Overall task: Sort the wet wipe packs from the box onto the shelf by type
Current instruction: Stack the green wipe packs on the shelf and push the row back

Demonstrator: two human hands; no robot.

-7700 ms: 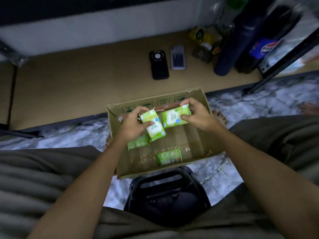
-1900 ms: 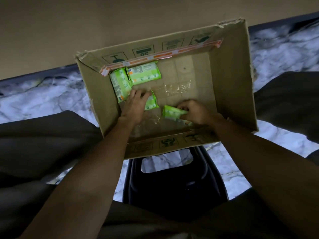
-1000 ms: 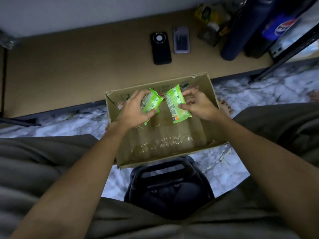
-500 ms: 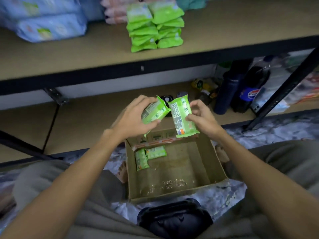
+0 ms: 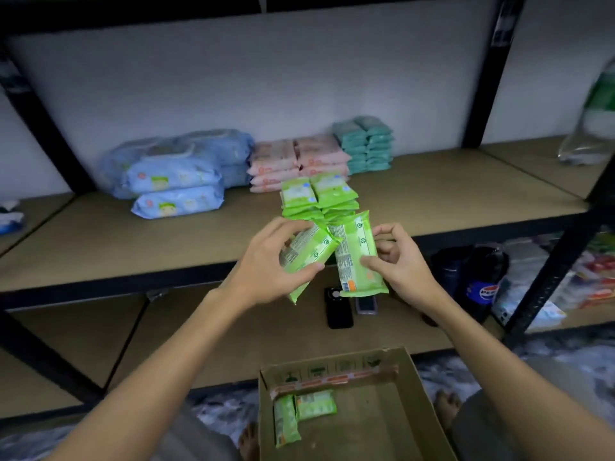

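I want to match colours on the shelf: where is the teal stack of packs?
In the head view, the teal stack sits at the shelf's back, right of the pink packs.

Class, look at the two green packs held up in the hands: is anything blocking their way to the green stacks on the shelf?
Nothing visible does. The green packs sit just before the green stacks, with only bare shelf nearby.
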